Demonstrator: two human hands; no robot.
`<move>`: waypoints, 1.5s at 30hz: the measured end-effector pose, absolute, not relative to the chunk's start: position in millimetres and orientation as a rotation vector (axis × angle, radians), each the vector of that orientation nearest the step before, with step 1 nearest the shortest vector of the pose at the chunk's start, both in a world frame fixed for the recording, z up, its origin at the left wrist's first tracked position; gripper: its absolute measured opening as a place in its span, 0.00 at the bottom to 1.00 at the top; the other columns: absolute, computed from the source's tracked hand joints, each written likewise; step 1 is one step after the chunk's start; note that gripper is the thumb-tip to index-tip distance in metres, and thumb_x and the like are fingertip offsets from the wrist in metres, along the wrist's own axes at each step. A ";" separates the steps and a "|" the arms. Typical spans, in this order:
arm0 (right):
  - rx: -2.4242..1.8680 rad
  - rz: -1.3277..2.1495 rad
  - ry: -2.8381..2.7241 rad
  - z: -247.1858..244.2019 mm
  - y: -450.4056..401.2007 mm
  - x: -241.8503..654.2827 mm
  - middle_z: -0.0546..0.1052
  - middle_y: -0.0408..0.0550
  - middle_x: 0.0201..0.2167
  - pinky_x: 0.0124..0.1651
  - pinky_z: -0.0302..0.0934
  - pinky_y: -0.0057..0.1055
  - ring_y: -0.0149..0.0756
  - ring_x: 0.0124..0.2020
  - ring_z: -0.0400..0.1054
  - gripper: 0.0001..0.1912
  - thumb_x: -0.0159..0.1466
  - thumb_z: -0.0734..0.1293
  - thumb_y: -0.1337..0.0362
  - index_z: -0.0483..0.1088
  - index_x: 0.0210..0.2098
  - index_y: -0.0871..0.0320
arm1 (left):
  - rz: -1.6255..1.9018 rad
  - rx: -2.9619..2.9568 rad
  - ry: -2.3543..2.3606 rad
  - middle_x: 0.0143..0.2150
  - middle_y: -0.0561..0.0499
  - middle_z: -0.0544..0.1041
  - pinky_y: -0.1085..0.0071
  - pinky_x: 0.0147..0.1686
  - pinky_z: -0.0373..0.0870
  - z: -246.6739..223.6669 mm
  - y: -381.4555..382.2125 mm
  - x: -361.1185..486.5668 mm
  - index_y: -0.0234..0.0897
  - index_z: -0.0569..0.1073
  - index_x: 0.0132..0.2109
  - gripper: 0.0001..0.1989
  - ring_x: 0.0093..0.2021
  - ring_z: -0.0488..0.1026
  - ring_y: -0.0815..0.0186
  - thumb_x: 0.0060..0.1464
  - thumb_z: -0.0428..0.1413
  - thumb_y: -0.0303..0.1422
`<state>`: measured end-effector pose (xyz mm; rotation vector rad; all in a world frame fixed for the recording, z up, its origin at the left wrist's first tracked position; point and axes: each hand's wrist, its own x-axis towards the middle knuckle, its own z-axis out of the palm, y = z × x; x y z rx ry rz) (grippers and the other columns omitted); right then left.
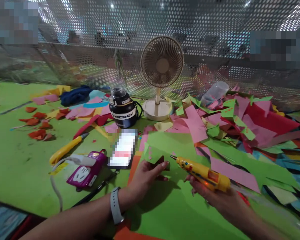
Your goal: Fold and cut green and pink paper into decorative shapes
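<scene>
In my right hand [210,193] is a yellow glue gun [200,170], its dark nozzle pointing left and a small orange light glowing on its side. My left hand [147,175] pinches a small folded piece of green paper [148,151] with pink marks; a dark brown flap [159,161] shows by the thumb. The nozzle is a short way to the right of the paper, apart from it. Under both hands lies a large green sheet [165,213]. A pink paper strip [233,175] lies behind the glue gun.
A fan [157,110] and a black jug [125,115] stand at the back. To the left are a phone [123,150], a purple power bank [86,170] with a white cable, and a yellow-handled cutter [66,150]. Coloured paper scraps [260,116] heap up on the right.
</scene>
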<state>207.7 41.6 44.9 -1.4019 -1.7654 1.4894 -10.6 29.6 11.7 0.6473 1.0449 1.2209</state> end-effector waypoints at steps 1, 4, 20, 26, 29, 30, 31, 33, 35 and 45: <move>-1.454 1.460 -1.749 41.1 39.4 205.2 0.80 0.49 0.29 0.27 0.71 0.31 0.40 0.28 0.73 0.25 0.55 0.68 0.40 0.76 0.37 0.54 | 1.211 0.650 1.035 0.33 0.50 0.77 0.69 0.28 0.75 10.9 29.6 -10.8 0.36 0.78 0.38 0.17 0.31 0.73 0.65 0.42 0.69 0.40; -1.627 1.300 -1.604 30.2 30.3 201.1 0.80 0.48 0.27 0.26 0.72 0.30 0.38 0.25 0.73 0.29 0.50 0.68 0.37 0.74 0.34 0.56 | 1.181 0.673 1.013 0.33 0.50 0.77 0.67 0.30 0.76 7.9 29.4 -11.2 0.35 0.78 0.40 0.18 0.31 0.73 0.65 0.43 0.68 0.41; -1.766 1.183 -1.554 19.5 25.4 197.6 0.72 0.44 0.18 0.20 0.66 0.30 0.34 0.18 0.66 0.33 0.45 0.65 0.30 0.72 0.28 0.55 | 1.175 0.720 1.027 0.35 0.50 0.79 0.68 0.30 0.78 4.2 28.2 -10.2 0.35 0.77 0.40 0.17 0.30 0.73 0.67 0.44 0.68 0.40; -1.787 1.227 -1.547 22.6 23.2 198.7 0.70 0.43 0.18 0.20 0.65 0.29 0.33 0.19 0.65 0.30 0.47 0.67 0.34 0.73 0.30 0.55 | 1.171 0.731 1.028 0.33 0.51 0.78 0.67 0.31 0.78 5.4 28.3 -10.3 0.35 0.78 0.39 0.17 0.29 0.73 0.68 0.44 0.68 0.41; -1.793 1.133 -1.533 18.7 21.8 197.8 0.66 0.40 0.15 0.19 0.62 0.28 0.32 0.17 0.62 0.31 0.47 0.66 0.33 0.72 0.29 0.55 | 1.161 0.734 1.039 0.33 0.51 0.79 0.68 0.31 0.77 5.4 28.2 -10.3 0.35 0.78 0.38 0.17 0.29 0.73 0.68 0.44 0.68 0.41; -1.786 1.118 -1.519 15.8 21.4 197.3 0.66 0.40 0.15 0.18 0.61 0.28 0.32 0.16 0.61 0.32 0.46 0.66 0.32 0.72 0.30 0.55 | 1.157 0.734 1.044 0.33 0.51 0.79 0.68 0.30 0.77 5.1 28.1 -10.4 0.35 0.78 0.38 0.17 0.29 0.73 0.68 0.43 0.68 0.42; -1.778 1.112 -1.501 12.6 21.1 196.8 0.66 0.40 0.15 0.18 0.61 0.28 0.32 0.16 0.61 0.32 0.45 0.66 0.32 0.72 0.30 0.55 | 1.153 0.735 1.049 0.32 0.51 0.79 0.69 0.30 0.77 4.9 28.0 -10.4 0.35 0.78 0.38 0.18 0.29 0.73 0.68 0.43 0.68 0.42; -1.764 1.112 -1.466 7.5 20.7 196.0 0.68 0.41 0.16 0.18 0.62 0.28 0.32 0.16 0.61 0.33 0.44 0.66 0.31 0.72 0.31 0.55 | 1.150 0.738 1.057 0.32 0.51 0.79 0.69 0.30 0.76 4.3 27.8 -10.3 0.35 0.78 0.37 0.17 0.29 0.73 0.68 0.43 0.68 0.43; -1.751 1.112 -1.444 6.5 21.2 195.9 0.70 0.42 0.17 0.18 0.62 0.29 0.32 0.16 0.61 0.34 0.43 0.66 0.31 0.72 0.30 0.55 | 1.153 0.741 1.062 0.33 0.51 0.79 0.69 0.30 0.76 3.9 27.6 -10.1 0.36 0.78 0.37 0.17 0.29 0.73 0.68 0.43 0.67 0.43; -1.772 1.202 -1.504 28.1 23.6 197.1 0.67 0.41 0.16 0.20 0.63 0.27 0.31 0.18 0.62 0.29 0.47 0.67 0.35 0.71 0.28 0.56 | 1.153 0.785 1.059 0.35 0.50 0.79 0.70 0.30 0.74 4.2 28.0 -10.9 0.37 0.78 0.39 0.15 0.30 0.73 0.67 0.46 0.66 0.42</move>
